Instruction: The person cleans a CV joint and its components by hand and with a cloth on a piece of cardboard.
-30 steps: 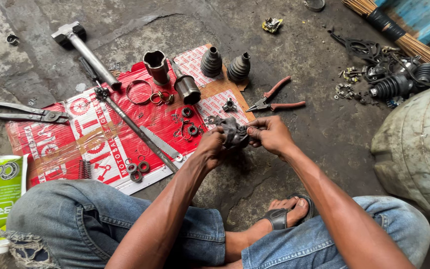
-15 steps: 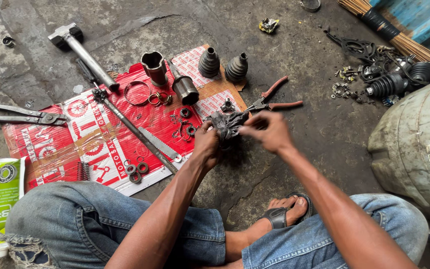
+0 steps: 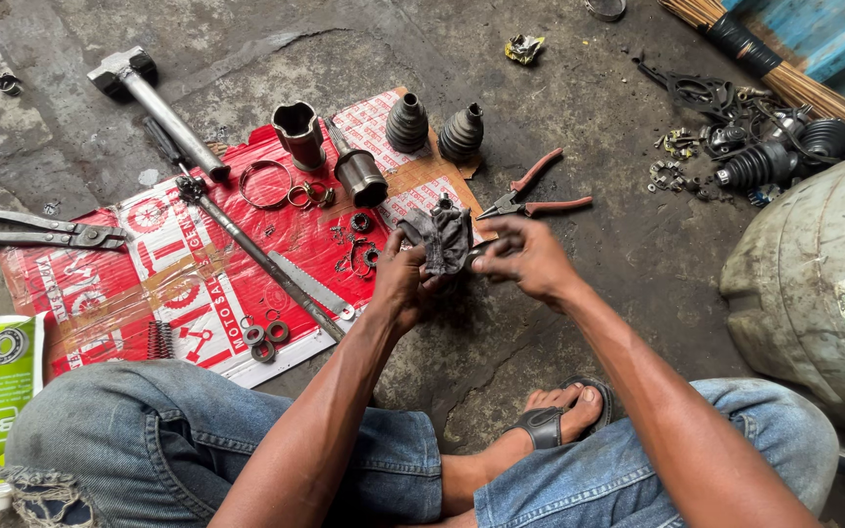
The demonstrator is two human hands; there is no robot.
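Note:
My left hand (image 3: 405,282) and my right hand (image 3: 528,256) both grip a greasy metal joint part wrapped in a dark rag (image 3: 442,235), held just above the concrete floor. It hovers at the right edge of a red printed cardboard sheet (image 3: 149,284). On that sheet lie a long metal shaft (image 3: 256,252), two metal cups (image 3: 300,132) (image 3: 359,176), rings (image 3: 266,183), washers (image 3: 264,337) and a spring (image 3: 158,339). Two black rubber boots (image 3: 432,127) stand behind the part.
Red-handled pliers (image 3: 535,200) lie just beyond my right hand. A hammer (image 3: 149,98) and large pincers (image 3: 41,232) lie at the left, a green grease tube (image 3: 7,391) by my left knee. Rubber boots and scrap (image 3: 755,161) and a big pale drum (image 3: 823,284) sit at the right.
Both hands have kept hold of the part, turning and shifting it slightly; my right fingers have moved along its side. The camera view has drifted a little.

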